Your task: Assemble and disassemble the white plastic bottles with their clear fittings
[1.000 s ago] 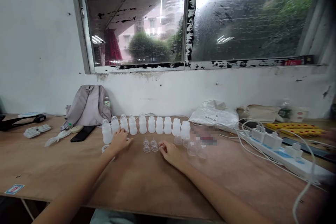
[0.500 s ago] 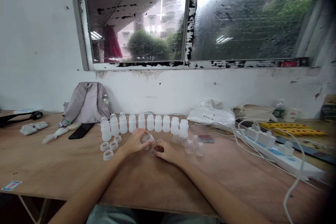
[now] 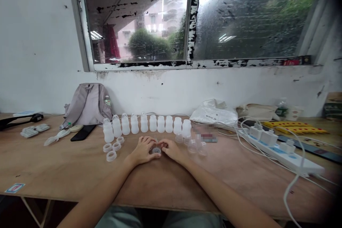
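Note:
In the middle of the table my left hand (image 3: 144, 151) curls its thumb and fingers around a translucent bottle collar ring (image 3: 156, 151), low over the tabletop. My right hand (image 3: 170, 149) meets it from the right, its fingertips pinched at a small clear piece above the ring that looks like a bottle nipple; the fingers partly hide it. Behind both hands stands a curved row of white baby bottles (image 3: 160, 124). Those on the left wear clear caps (image 3: 124, 117), while those on the right have bare tops.
Several loose collar rings (image 3: 111, 155) lie left of my hands. Clear dome caps (image 3: 192, 146) stand to the right. A backpack (image 3: 89, 105) and black phone (image 3: 82, 133) are at the left; a plastic bag (image 3: 215, 114) and a power strip (image 3: 283, 155) with cables lie right.
My hands, apart before over separate clear pieces, have come together at one ring. The left has turned its palm down around it; the right has risen slightly to its top.

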`<act>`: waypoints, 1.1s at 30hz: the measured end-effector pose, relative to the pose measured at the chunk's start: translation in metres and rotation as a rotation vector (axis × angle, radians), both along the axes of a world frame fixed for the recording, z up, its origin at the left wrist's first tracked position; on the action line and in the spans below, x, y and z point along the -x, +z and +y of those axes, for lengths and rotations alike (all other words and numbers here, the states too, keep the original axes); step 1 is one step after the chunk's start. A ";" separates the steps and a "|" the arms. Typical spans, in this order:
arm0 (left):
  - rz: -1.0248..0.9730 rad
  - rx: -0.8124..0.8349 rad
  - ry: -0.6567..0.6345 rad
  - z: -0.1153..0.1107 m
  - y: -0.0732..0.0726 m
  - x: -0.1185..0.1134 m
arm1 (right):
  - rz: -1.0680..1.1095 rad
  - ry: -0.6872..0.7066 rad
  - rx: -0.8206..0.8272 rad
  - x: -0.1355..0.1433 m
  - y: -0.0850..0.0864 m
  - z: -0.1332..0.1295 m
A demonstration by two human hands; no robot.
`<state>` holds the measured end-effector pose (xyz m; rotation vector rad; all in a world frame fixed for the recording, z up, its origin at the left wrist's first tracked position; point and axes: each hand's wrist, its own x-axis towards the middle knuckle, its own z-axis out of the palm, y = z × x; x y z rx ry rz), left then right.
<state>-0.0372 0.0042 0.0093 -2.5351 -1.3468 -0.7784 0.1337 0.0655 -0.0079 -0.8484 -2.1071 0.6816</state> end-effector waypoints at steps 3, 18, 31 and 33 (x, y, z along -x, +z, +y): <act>-0.038 -0.022 0.033 -0.001 -0.001 -0.001 | 0.005 -0.003 -0.006 0.001 -0.001 0.000; -0.684 0.200 0.042 -0.003 0.000 -0.017 | 0.058 -0.071 -0.323 0.005 0.004 -0.016; -0.623 0.276 -0.130 -0.007 -0.001 -0.017 | 0.007 -0.235 -0.214 0.007 0.003 -0.009; -0.589 0.260 -0.125 -0.008 -0.001 -0.017 | 0.012 -0.237 -0.192 0.008 0.002 -0.008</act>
